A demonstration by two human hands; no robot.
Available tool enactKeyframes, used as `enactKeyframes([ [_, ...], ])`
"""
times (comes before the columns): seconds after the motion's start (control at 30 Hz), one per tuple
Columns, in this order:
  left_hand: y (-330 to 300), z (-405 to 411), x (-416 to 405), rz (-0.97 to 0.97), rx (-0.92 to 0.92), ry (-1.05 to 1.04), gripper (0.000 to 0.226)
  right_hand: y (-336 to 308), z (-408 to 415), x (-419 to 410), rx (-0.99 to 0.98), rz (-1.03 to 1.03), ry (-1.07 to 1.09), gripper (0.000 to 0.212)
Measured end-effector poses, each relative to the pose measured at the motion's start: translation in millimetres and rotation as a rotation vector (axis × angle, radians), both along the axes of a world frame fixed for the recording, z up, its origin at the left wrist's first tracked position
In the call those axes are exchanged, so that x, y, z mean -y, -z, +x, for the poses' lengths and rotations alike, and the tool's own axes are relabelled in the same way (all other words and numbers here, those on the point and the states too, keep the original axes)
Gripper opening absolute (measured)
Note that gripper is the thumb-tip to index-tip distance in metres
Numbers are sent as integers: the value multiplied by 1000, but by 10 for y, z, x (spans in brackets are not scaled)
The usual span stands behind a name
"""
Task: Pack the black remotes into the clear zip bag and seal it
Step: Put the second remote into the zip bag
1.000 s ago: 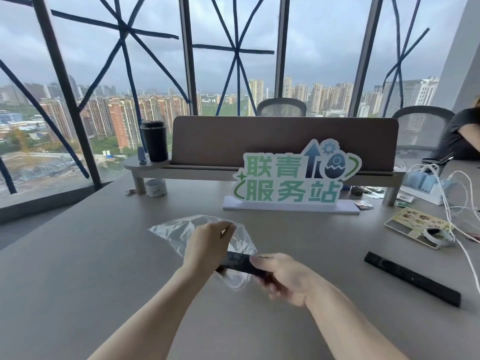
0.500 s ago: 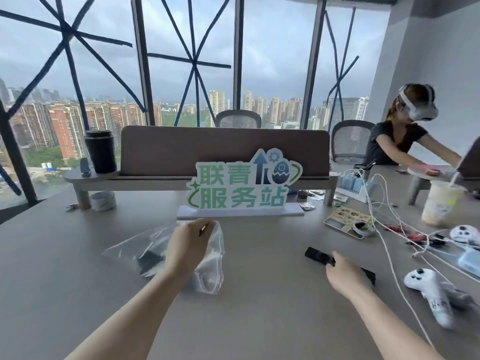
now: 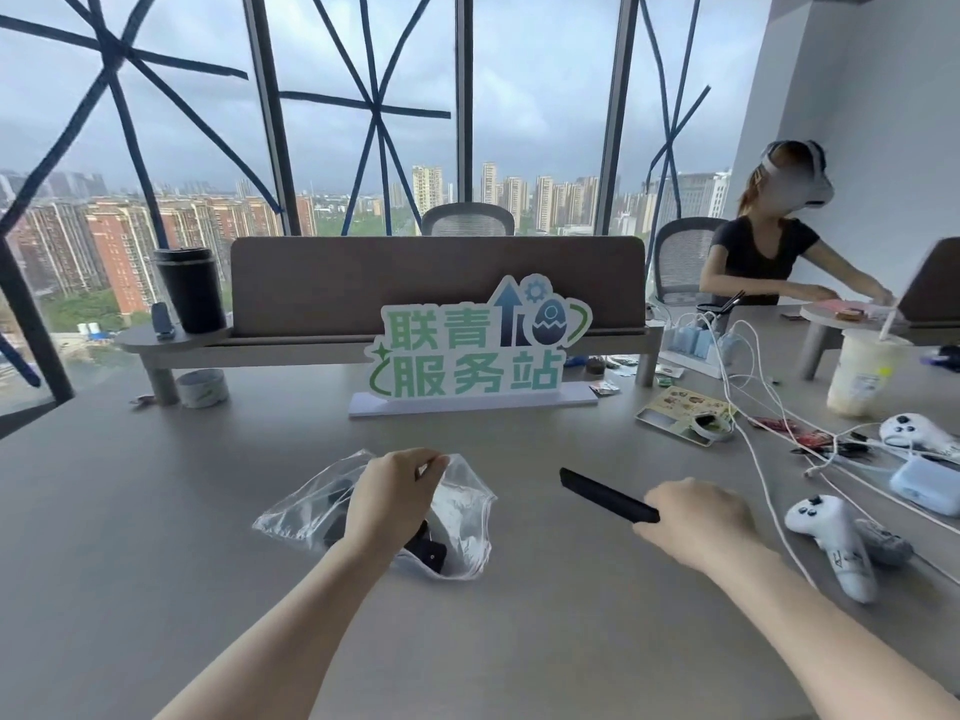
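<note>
At a grey office table (image 3: 156, 511) by the window, we hold the clear zip bag (image 3: 457, 517) up by its rim with our left hand (image 3: 392, 498), thumb and fingers pinched on the plastic so the mouth gapes toward the right. One black remote (image 3: 428, 550) already lies inside the bag, its end showing below our left wrist; a darker shape deeper in may be the same remote or another, and we cannot tell which. Our right hand (image 3: 696, 522) is curled closed around the near end of a second black remote (image 3: 605, 495), lifted clear of the table, its long axis running from our fist up and to the left, its free tip aimed at the bag. That tip sits near the bag's opening, with bare table between them, so we judge the coming move to be a slide leftward along the remote's own length into the mouth our left hand holds open. Counted: one bag, two remotes surely seen, one packed and one in hand. Two white game controllers (image 3: 831, 543) and a tangle of white cables (image 3: 753, 407) lie to the right, apart from the work. The bag's zip is still unsealed
</note>
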State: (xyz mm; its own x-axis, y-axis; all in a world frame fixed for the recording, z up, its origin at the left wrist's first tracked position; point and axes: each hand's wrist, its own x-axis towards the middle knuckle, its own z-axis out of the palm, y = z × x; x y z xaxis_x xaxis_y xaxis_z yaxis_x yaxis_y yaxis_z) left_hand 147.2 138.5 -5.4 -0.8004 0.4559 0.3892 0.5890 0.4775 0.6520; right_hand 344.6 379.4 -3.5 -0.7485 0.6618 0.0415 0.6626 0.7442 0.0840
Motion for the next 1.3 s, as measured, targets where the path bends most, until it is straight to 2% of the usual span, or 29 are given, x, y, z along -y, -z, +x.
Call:
enactKeyframes([
  [0.1, -41, -10, 45, 20, 13, -32, 25, -262, 111, 362, -134, -40, -211, 25],
  [0.27, -183, 34, 92, 19, -2, -36, 28, -255, -206, 963, -109, -65, -436, 28],
  [0.4, -181, 62, 150, -3, -14, -30, 29, -26, -853, 1403, -218, -146, -371, 36],
  [0.6, -164, -46, 279, 38, 7, -43, 24, 178, -1024, 1579, -480, -693, -375, 50],
  [0.63, -159, -66, 295, 37, 6, -40, 24, 206, -983, 1546, -520, -712, -352, 47],
  [0.7, -137, -81, 317, 22, 20, -26, 24, 265, -932, 1448, -603, -612, -269, 40],
  [0.83, -121, -29, 319, -10, 40, 37, 22, 249, -1042, 1462, -456, -545, -188, 62],
  [0.97, -127, -31, 390, -134, 21, 104, 23, 137, -1241, 1548, -454, -460, -142, 20],
  [1.07, -45, -61, 568, -415, 56, 185, 42, 137, -1302, 1401, -475, -538, -99, 18],
  [1.13, 76, -75, 684, -571, 12, 208, 52, 171, -1275, 1289, -473, -597, -91, 17],
  [1.2, 158, -61, 768, -618, -47, 103, 49, 198, -1198, 1194, -463, -591, -102, 12],
  [1.3, 131, 5, 809, -557, -133, -146, 29, 194, -1073, 1133, -424, -650, -99, 15],
])
